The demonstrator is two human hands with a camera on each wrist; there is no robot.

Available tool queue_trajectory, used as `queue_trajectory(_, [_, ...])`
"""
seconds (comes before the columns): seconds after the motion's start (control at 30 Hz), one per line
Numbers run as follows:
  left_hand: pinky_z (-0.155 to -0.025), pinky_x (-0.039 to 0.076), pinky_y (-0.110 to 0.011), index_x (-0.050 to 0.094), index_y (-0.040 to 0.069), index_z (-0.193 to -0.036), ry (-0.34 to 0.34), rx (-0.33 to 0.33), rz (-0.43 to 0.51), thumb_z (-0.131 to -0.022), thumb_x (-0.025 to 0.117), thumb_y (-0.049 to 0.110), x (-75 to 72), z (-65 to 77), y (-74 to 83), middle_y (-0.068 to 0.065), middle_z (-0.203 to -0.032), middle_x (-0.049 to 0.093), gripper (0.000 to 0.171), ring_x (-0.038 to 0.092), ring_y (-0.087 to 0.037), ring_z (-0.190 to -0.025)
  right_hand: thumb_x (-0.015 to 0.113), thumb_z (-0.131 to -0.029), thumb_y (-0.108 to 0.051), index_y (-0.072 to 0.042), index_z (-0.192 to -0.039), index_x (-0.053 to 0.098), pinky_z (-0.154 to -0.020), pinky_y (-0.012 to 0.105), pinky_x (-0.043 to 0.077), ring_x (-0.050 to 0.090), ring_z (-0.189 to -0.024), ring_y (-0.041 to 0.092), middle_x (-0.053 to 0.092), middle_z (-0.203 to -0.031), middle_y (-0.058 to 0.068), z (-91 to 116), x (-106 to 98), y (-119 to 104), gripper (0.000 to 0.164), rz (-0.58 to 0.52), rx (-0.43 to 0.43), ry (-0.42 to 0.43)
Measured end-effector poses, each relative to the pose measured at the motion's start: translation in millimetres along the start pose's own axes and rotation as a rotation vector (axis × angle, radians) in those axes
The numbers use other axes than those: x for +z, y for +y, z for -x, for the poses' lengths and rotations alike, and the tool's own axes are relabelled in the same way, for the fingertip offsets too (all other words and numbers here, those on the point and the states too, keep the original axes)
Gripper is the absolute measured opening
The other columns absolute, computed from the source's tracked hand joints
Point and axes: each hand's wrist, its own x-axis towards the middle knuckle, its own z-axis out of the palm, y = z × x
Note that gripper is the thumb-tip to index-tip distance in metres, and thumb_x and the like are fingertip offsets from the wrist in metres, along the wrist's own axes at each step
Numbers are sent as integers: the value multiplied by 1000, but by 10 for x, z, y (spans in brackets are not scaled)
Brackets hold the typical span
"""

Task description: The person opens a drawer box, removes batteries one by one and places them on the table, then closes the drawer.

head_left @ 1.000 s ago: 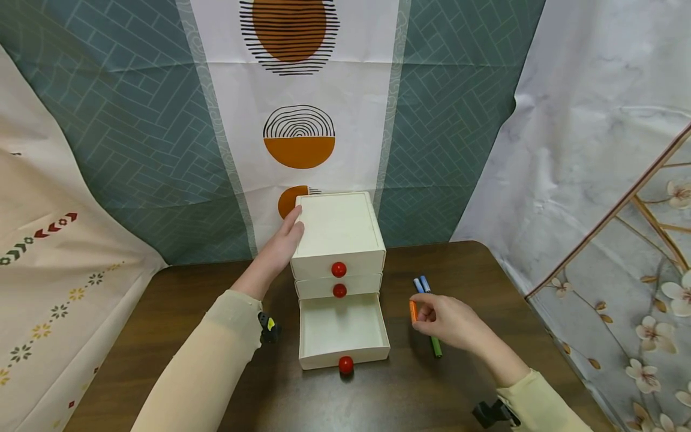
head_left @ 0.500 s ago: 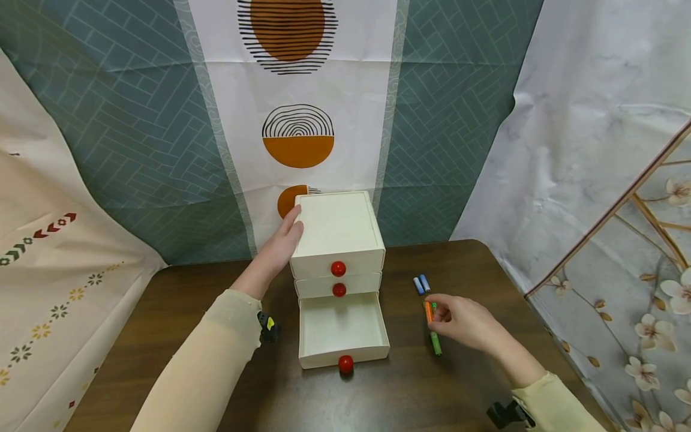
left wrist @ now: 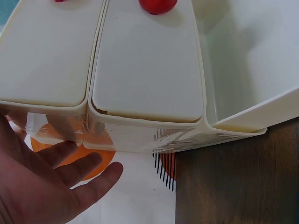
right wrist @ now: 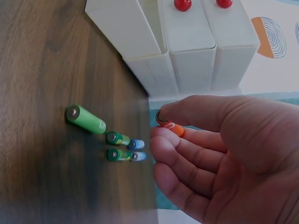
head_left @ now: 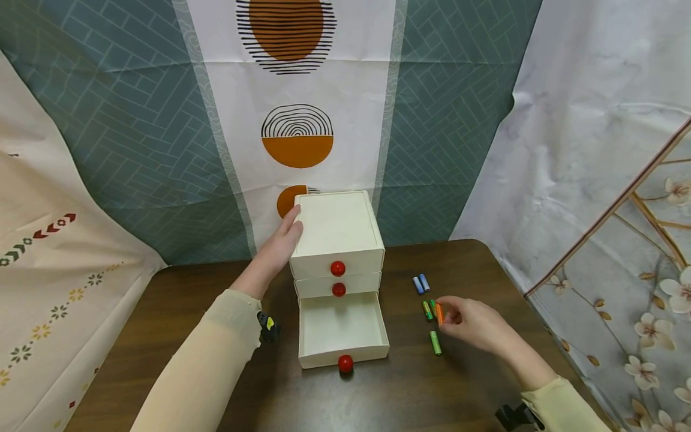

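My right hand [head_left: 471,324] pinches an orange battery [head_left: 439,314] between thumb and fingers, at the right of the table. Just left of it lie two small dark green batteries [head_left: 427,310], and nearer to me a longer light green battery [right wrist: 86,120]. Two blue-and-white batteries [head_left: 418,285] lie farther back, side by side. Against the upper left side of a white drawer cabinet [head_left: 340,225] rests my left hand [head_left: 277,245], its fingers extended. The cabinet's bottom drawer [head_left: 324,360] is pulled out, and its visible floor is bare. The two upper drawers are closed.
Red round knobs [head_left: 338,268] stick out from the drawer fronts. The brown wooden table [head_left: 259,390] extends to both sides of the cabinet. Patterned cloths [head_left: 459,120] hang behind and beside the table.
My right hand has moved right with the orange battery, from left of the green batteries to their right side. The dark green pair is now uncovered. My left hand stays on the cabinet.
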Motion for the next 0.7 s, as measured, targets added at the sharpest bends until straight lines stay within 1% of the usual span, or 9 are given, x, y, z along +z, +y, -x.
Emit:
queue_trajectory(0.3, [-134,7,-62,4,32,-180,-2,-2,-9,-120,28,50,8,-8,-1,1,-185,1,67,1,-30,-170,86,-93,-17,3,-138,71,-66,32,48,56,-72,3,66,-86,-15,61,37,123,51,26,-5,7])
queue_trajectory(0.5, [-134,7,-63,4,35,-180,0,-17,4,-119,29,52,-2,4,1,3,-185,1,67,1,-29,-170,85,-94,-17,0,-138,71,-64,32,45,54,-69,4,64,-85,-14,93,65,179,49,16,31,-23])
queue_trajectory(0.7, [-133,7,-64,4,36,-180,4,-21,-1,-119,29,52,1,9,-4,2,-185,1,67,1,-31,-170,83,-93,-14,1,-139,70,-63,31,43,53,-68,8,63,-85,-12,114,100,217,50,-23,64,-68])
